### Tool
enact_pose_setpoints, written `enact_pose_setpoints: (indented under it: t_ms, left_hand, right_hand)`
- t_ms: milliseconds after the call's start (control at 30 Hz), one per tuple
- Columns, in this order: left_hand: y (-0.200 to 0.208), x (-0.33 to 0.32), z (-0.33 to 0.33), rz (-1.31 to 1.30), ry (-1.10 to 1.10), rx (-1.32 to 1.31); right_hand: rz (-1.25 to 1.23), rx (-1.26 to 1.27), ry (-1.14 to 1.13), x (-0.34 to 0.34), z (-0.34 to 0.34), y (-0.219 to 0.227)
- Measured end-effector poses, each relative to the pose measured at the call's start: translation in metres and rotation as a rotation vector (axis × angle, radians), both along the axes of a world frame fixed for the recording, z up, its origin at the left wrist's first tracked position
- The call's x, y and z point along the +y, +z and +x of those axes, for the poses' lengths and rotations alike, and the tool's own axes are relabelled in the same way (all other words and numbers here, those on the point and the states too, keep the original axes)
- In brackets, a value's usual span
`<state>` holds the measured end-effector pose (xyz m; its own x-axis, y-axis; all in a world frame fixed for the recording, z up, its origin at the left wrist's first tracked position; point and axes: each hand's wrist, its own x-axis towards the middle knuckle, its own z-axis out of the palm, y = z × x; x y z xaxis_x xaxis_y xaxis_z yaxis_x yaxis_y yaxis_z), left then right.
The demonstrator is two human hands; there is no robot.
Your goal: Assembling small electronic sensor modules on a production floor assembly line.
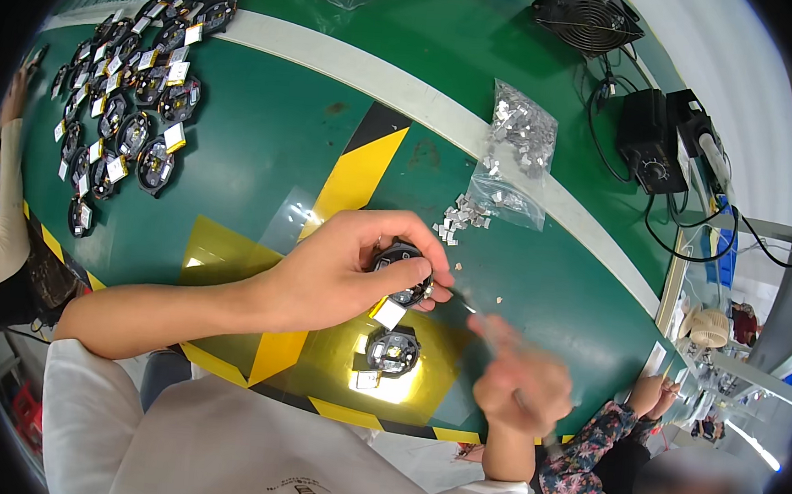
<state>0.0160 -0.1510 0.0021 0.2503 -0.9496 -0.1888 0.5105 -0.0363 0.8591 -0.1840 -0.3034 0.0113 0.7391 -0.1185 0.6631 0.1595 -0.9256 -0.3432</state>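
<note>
My left hand point(349, 257) is closed around a round black device housing point(403, 270) with a circuit board inside, thumb on top and fingers along its far side. A white battery pouch with a yellow edge point(389, 313) hangs out at the near side of it. Blurred by motion, my right hand point(525, 375) grips a thin pointed tool point(471, 307); its tip points at the housing but stands a little apart from it. Whether the tool is a pair of tweezers cannot be made out. Just below the held piece, a second open housing point(393, 351) lies on a yellow translucent sheet point(323, 370).
Many similar housings with batteries point(133, 137) cover the table's far left. Small grey-white pieces point(460, 217) lie beside a clear bag of them point(519, 132). A black control box point(649, 141) and a fan point(588, 20) stand right. Co-workers' arms point(597, 454) show at both sides.
</note>
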Motion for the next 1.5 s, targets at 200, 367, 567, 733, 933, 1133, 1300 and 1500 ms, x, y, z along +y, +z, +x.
enact_pose_setpoints:
  t_ms: [200, 367, 567, 733, 933, 1133, 1300, 1500]
  left_hand:
    - [-0.010, 0.001, 0.003, -0.104, -0.054, -0.024]
    - [-0.009, 0.002, 0.005, -0.095, -0.105, -0.066]
    - [-0.004, -0.002, 0.002, -0.069, -0.186, 0.014]
    - [-0.008, 0.000, 0.000, -0.085, -0.191, 0.058]
    - [-0.005, 0.003, 0.004, -0.030, -0.274, 0.078]
    - [-0.006, 0.004, 0.010, -0.019, -0.350, 0.051]
    - [-0.010, 0.007, 0.009, -0.044, -0.329, -0.007]
    - [-0.010, 0.005, 0.008, -0.055, -0.325, 0.002]
  right_hand:
    - [1.041, 0.163, -0.284, -0.016, 0.027, 0.005]
    - [1.066, 0.175, -0.342, -0.027, 0.024, 0.004]
    - [0.700, -0.187, 0.011, -0.007, 0.020, -0.003]
    - [0.357, 0.055, 0.128, -0.009, 0.019, 0.002]
    - [0.703, 0.020, 0.094, -0.016, 0.009, -0.005]
    - [0.983, -0.010, 0.159, -0.015, 0.013, -0.008]
    - [0.944, 0.002, 0.191, -0.012, 0.014, -0.008]
    - [0.922, -0.020, 0.166, -0.015, 0.011, -0.010]
